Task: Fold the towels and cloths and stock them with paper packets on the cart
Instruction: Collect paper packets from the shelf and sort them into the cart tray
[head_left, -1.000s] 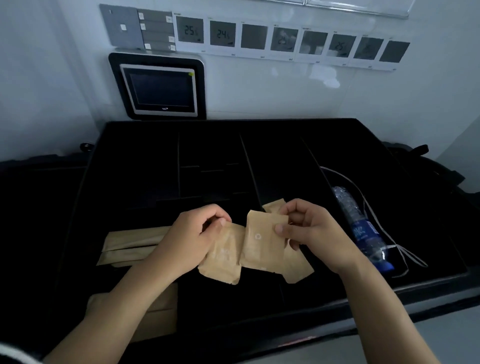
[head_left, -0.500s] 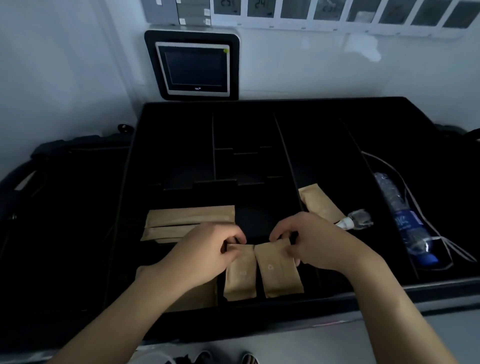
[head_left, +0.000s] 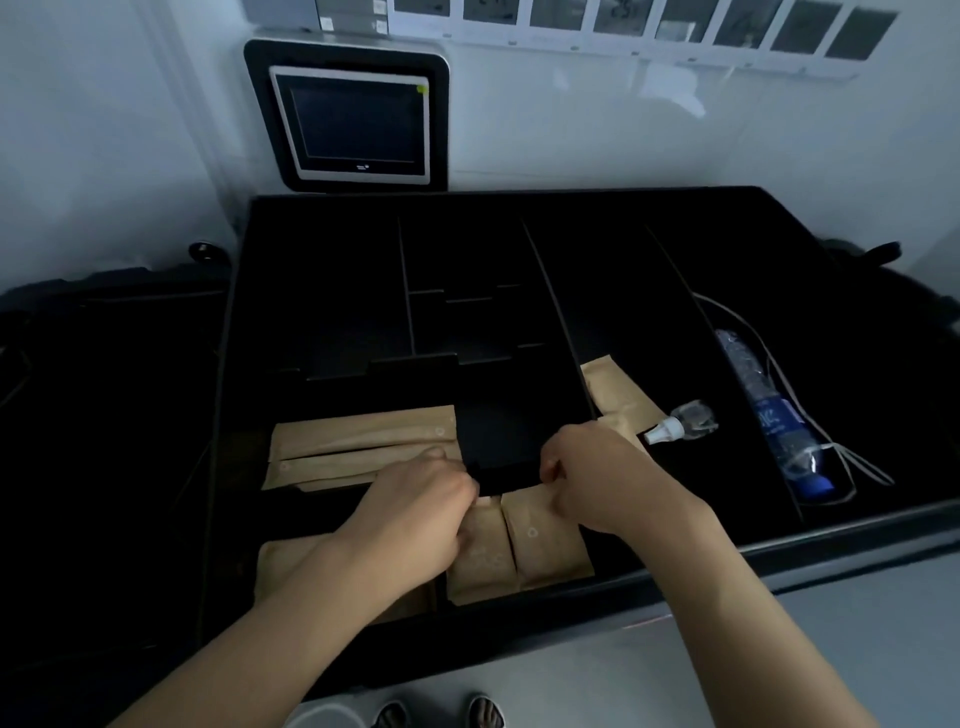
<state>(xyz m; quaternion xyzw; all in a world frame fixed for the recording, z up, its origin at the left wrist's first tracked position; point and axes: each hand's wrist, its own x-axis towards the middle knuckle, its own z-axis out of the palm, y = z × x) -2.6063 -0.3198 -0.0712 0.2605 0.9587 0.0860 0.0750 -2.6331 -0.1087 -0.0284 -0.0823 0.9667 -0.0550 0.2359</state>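
A black divided cart tray (head_left: 322, 291) is seen from above, set against a white wall with a small screen (head_left: 358, 124). 2 brown paper packets (head_left: 514, 545) are held side by side, upright, in a front compartment near the tray's near edge. The left packet's top is pinched by the curled fingers of the left hand (head_left: 415, 514); the right packet's top is pinched by the curled fingers of the right hand (head_left: 597, 478). Long paper packets (head_left: 358, 447) are stacked in the compartment to the left. 1 clear bottle (head_left: 680, 423) and 1 blue-labelled bottle (head_left: 779, 415) are lying to the right.
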